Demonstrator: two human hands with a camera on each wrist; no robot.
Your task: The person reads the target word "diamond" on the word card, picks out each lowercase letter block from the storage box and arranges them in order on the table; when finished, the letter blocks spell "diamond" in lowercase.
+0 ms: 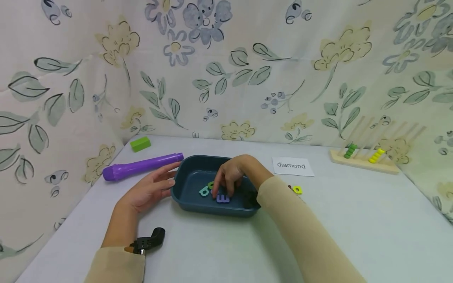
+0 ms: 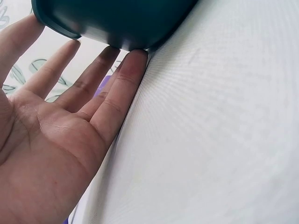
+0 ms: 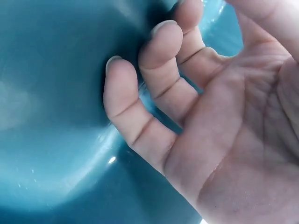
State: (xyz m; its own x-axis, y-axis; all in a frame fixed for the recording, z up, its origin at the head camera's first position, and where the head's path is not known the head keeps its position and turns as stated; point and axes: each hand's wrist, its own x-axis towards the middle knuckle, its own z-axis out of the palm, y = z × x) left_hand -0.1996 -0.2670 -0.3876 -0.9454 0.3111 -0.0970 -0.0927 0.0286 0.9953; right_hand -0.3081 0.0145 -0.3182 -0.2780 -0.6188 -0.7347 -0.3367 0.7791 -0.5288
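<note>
In the head view a dark teal tray [image 1: 216, 210] sits on the white table, with several letter pieces inside. My right hand [image 1: 231, 173] reaches down into it, fingers bent and spread. Index finger and thumb tips come right beside a purple letter m [image 1: 223, 199]; the right wrist view leaves these tips out of sight. A teal letter [image 1: 203, 191] and a partly covered green letter [image 1: 210, 184] lie just left of the fingers. My left hand [image 1: 152, 188] rests against the tray's left side. Its fingers [image 2: 119, 95] extend to the outer wall in the left wrist view.
A purple toy microphone [image 1: 141, 166] and a green block [image 1: 140, 144] lie behind the left hand. Right of the tray are a "diamond" card [image 1: 292, 166], a yellow letter [image 1: 297, 190] partly beside the sleeve, and a wooden peg rack [image 1: 364, 162] with green and yellow beads.
</note>
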